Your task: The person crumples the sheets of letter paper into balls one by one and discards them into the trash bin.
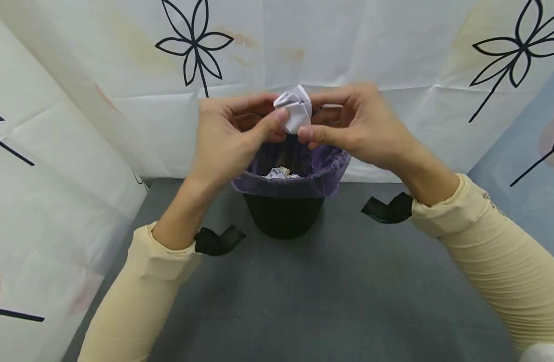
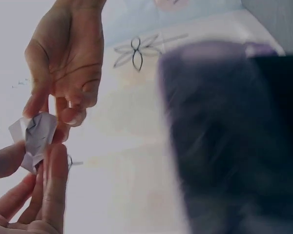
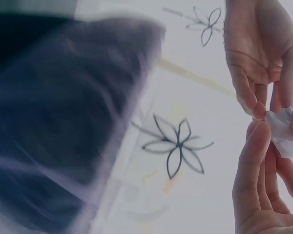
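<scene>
A crumpled piece of white paper (image 1: 299, 111) is held up over a black trash bin (image 1: 283, 216). My left hand (image 1: 227, 133) pinches its left side between thumb and fingers. From the right, my right hand (image 1: 365, 125) grips the other edge, its thumb at the lower corner. Both wrist views also show the folded, creased paper (image 2: 38, 134) between the two hands. A purple plastic liner (image 1: 286, 188) covers the bin's rim, and crumpled paper scraps (image 1: 280, 173) lie inside it.
The bin stands on a dark grey surface (image 1: 277, 301), close to a white curtain (image 1: 394, 65) printed with black flower outlines. Another white sheet (image 1: 46, 191) hangs at the left. Dark straps (image 1: 387, 208) stick out from both sleeve cuffs.
</scene>
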Demonstrator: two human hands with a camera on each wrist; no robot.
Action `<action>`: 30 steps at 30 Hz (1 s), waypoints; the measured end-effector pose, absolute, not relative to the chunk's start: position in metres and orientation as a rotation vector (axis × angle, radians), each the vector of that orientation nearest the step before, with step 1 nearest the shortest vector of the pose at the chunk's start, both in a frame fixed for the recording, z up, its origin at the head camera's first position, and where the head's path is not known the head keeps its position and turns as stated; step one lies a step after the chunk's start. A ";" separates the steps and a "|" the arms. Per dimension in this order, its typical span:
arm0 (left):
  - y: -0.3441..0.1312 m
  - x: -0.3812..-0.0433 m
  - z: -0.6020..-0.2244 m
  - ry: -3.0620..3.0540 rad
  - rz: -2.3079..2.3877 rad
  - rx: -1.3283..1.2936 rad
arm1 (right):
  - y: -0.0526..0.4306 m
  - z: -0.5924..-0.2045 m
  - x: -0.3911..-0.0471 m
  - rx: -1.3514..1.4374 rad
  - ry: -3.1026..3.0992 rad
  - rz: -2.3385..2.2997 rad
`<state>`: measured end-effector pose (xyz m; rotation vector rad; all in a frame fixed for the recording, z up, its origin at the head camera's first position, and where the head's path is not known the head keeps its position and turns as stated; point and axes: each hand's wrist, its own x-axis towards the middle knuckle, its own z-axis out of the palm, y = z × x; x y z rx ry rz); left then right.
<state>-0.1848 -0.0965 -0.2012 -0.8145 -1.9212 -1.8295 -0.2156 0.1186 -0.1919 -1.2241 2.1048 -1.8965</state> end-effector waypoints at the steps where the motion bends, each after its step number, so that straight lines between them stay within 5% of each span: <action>1: -0.099 -0.190 -0.194 -1.942 -1.870 -0.785 | 0.116 -0.186 -0.221 -1.186 2.107 -1.907; 15: -0.117 -0.245 -0.138 -2.132 -1.882 -0.610 | 0.096 -0.139 -0.279 -1.038 2.147 -1.970; 30: -0.120 -0.252 -0.138 -2.485 -1.558 -0.516 | 0.098 -0.144 -0.289 -0.935 2.204 -1.953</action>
